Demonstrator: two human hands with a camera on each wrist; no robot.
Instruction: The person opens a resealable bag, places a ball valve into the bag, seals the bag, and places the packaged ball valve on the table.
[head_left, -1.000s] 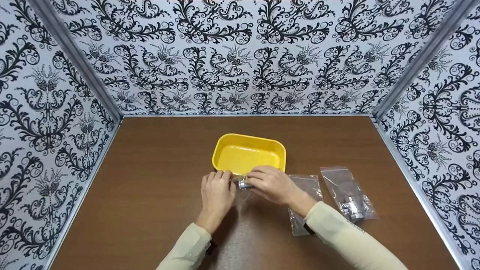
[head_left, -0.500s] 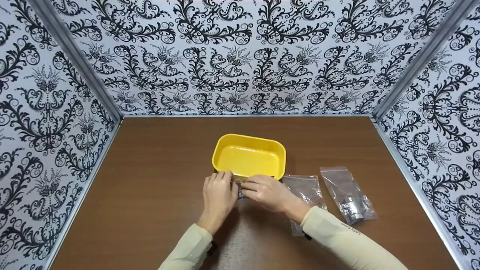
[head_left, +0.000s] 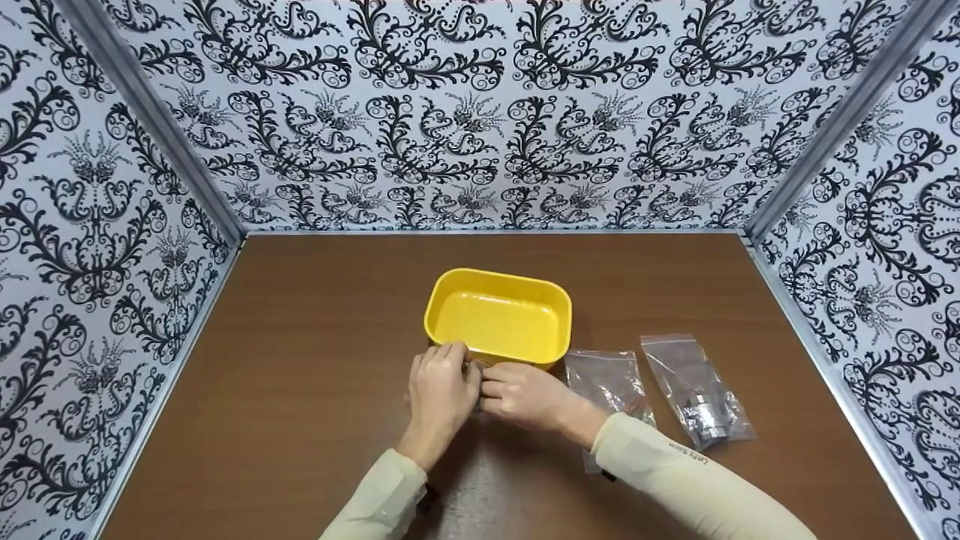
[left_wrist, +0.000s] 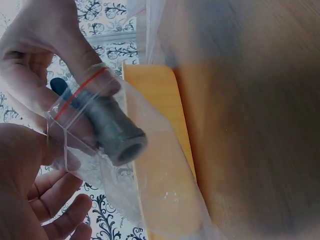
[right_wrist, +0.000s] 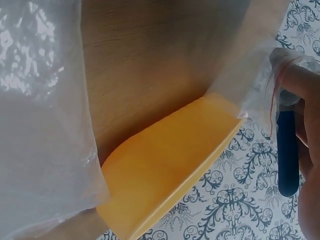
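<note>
In the left wrist view, a metal valve (left_wrist: 111, 127) with a dark blue lever handle (right_wrist: 287, 160) sits within the mouth of a clear zip bag (left_wrist: 155, 125) with a red seal line. My right hand (head_left: 529, 397) grips the valve, thumb along its body. With thumb and fingers, my left hand (head_left: 442, 386) pinches the bag's edge near the opening. Both hands are close together just in front of the yellow tray (head_left: 499, 356). From the head view, the fingers mostly hide the valve and bag.
Right of the hands lies another clear zip bag (head_left: 604, 375), partly under the right forearm. Beyond it, a zip bag (head_left: 679, 367) contains a shiny metal fitting (head_left: 706, 418). Patterned walls (head_left: 480, 150) enclose the brown table (head_left: 315, 337).
The right hand has moved slightly down and left, closer to the left hand, carrying the valve into the bag's mouth. The left hand has barely shifted. Tray and table bags stay put.
</note>
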